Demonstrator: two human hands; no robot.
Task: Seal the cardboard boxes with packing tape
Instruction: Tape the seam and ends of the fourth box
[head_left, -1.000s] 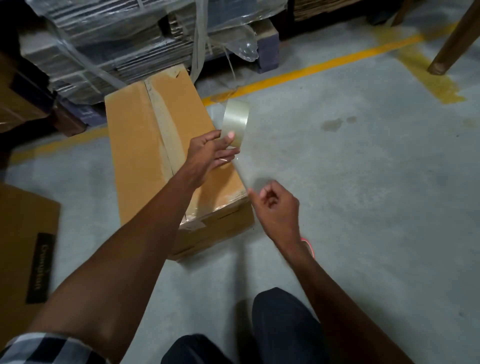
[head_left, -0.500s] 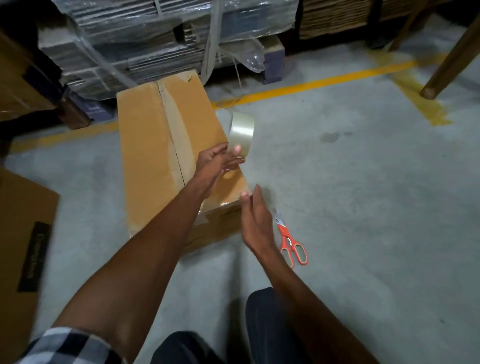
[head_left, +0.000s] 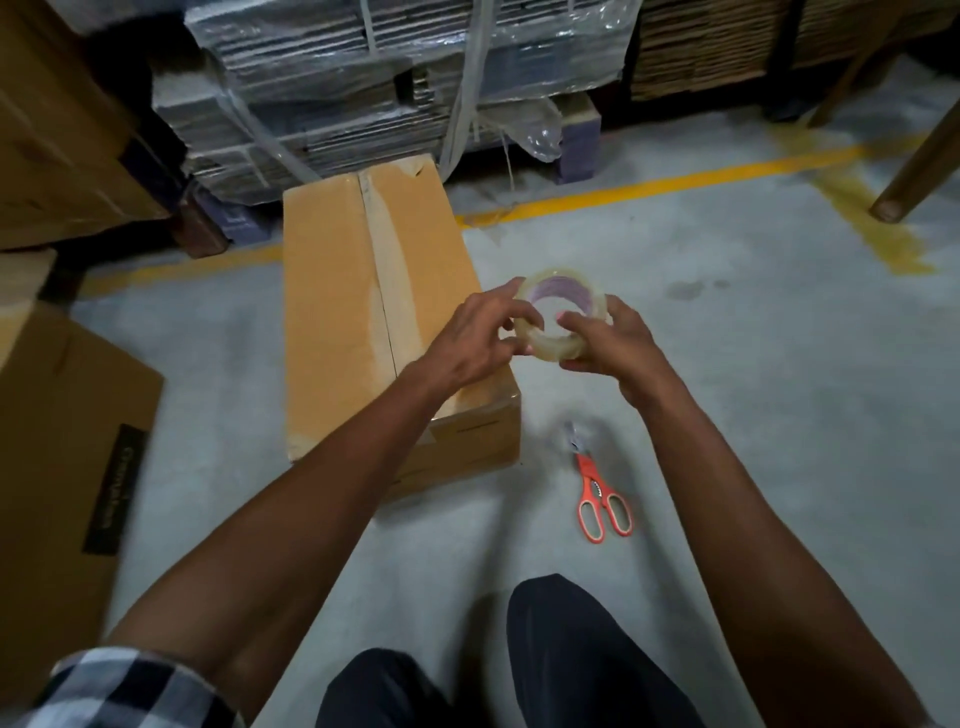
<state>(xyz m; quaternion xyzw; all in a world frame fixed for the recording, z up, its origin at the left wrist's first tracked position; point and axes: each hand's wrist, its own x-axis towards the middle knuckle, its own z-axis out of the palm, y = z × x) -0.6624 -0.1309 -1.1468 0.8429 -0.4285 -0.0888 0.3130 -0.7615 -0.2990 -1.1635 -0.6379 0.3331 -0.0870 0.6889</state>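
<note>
Box (head_left: 358, 332) is lying on the floor (head_left: 727, 415), its top seam already carrying tape, scissors (head_left: 602, 499) lying just to its right. Left hand (head_left: 475, 343) and right hand (head_left: 613, 348) are both gripping the tape roll (head_left: 561, 322), held in the air beside the box's near right corner. Likely hunting the loose end: better to be turning the roll slowly under a fingernail, peeling squarely so the tape is not splitting.

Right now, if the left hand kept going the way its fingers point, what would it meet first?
The left hand points rightward across the tape roll it already grips; beyond that, probably the right hand holding the roll's other side.
</note>
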